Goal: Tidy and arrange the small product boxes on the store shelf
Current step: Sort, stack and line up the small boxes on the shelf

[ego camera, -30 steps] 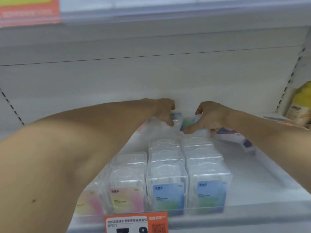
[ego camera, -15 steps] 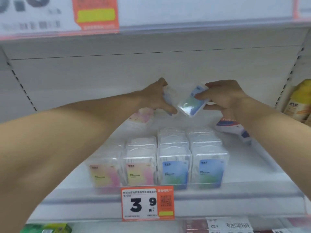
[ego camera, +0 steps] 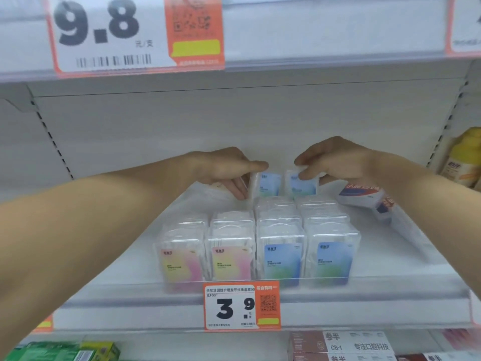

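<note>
Clear plastic boxes stand in four rows on the white shelf (ego camera: 390, 261). The two left rows carry pink-yellow labels (ego camera: 182, 267), the two right rows blue-green labels (ego camera: 282, 261). At the back of the blue rows, my left hand (ego camera: 229, 170) grips one upright blue-labelled box (ego camera: 266, 185). My right hand (ego camera: 335, 162) pinches a second blue-labelled box (ego camera: 303, 187) beside it. Both boxes stand just behind the rows, close together with their labels facing forward.
A red, white and blue package (ego camera: 369, 201) lies tilted at the right of the rows. A yellow bottle (ego camera: 466, 157) stands beyond the right upright. Price tags hang on the shelf lip (ego camera: 242, 306) and the upper shelf (ego camera: 135, 32). More boxes sit below.
Both hands lifted a blue box each from the back, the right one tilted in mid-air, and have now brought them down upright behind the blue rows. The view has pulled back.
</note>
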{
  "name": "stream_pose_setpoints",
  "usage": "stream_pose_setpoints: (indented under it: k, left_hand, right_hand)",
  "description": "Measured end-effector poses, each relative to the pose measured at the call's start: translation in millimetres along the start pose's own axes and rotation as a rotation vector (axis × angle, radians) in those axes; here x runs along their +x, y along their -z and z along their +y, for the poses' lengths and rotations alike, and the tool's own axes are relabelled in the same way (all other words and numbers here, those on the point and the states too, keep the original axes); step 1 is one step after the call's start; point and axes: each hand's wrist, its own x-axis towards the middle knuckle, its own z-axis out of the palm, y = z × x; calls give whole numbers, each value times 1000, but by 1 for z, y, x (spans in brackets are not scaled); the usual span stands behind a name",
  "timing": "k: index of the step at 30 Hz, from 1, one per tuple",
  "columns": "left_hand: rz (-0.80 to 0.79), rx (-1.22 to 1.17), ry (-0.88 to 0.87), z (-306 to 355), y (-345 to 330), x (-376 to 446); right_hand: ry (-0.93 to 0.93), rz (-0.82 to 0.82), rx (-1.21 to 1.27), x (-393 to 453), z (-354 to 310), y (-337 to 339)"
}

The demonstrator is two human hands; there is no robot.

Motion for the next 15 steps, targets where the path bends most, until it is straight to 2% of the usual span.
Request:
stream_pose_setpoints:
  k: [6,11,15]
  left_hand:
    - [-103,-73,-13,5,-2,-10]
    - [-166,-149,-24,9,-11,-14]
    - [-152,-138,-38,13,-17,-19]
  right_hand:
    - [-159,-224,-117,-7,8,6]
    - [-165,-262,-76,-13,12,4]
    - [-135,-320,-73,-18,12,4]
